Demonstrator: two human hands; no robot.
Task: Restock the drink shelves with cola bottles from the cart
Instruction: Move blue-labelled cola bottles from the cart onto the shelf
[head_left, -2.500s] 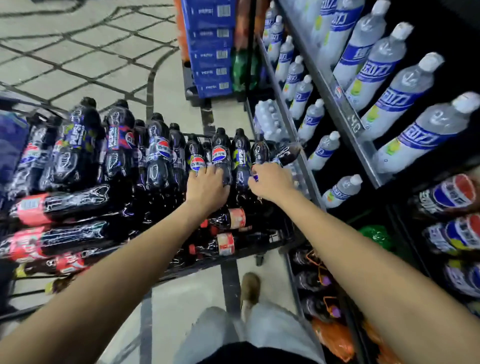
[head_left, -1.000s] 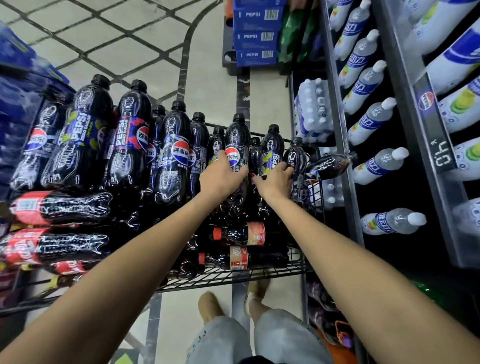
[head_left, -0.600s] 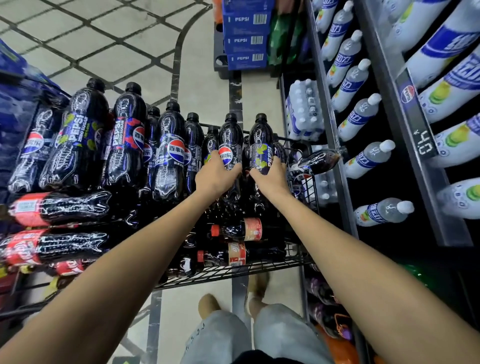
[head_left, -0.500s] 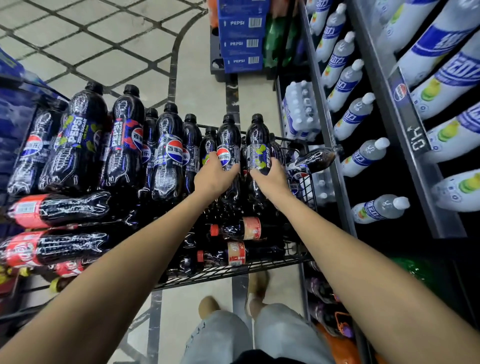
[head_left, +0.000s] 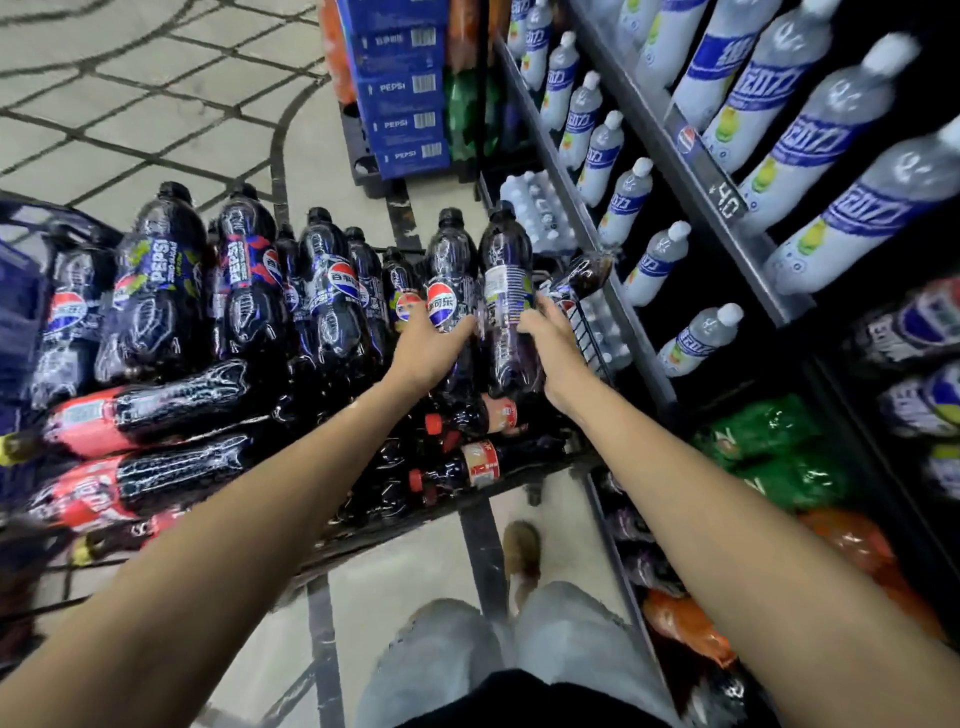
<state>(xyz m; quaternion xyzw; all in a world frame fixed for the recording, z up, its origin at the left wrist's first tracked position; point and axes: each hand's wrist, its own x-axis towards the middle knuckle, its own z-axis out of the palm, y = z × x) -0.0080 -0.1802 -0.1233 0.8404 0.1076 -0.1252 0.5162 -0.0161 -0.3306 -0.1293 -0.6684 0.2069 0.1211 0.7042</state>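
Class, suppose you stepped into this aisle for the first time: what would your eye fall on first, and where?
Two bare arms meet mid-picture: the left hand grips a logo bottle and the right hand a white-label bottle, both upright at the right end of a cart brimming with dark cola bottles. On the right, shelves hold rows of pale bottles; blue boxes stand stacked at the top.

glossy plastic cola bottles (head_left: 452, 291), wire metal cart (head_left: 587, 332)

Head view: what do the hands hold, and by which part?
Left hand: dark plastic cola bottle, at its label. Right hand: second dark cola bottle, mid-body.
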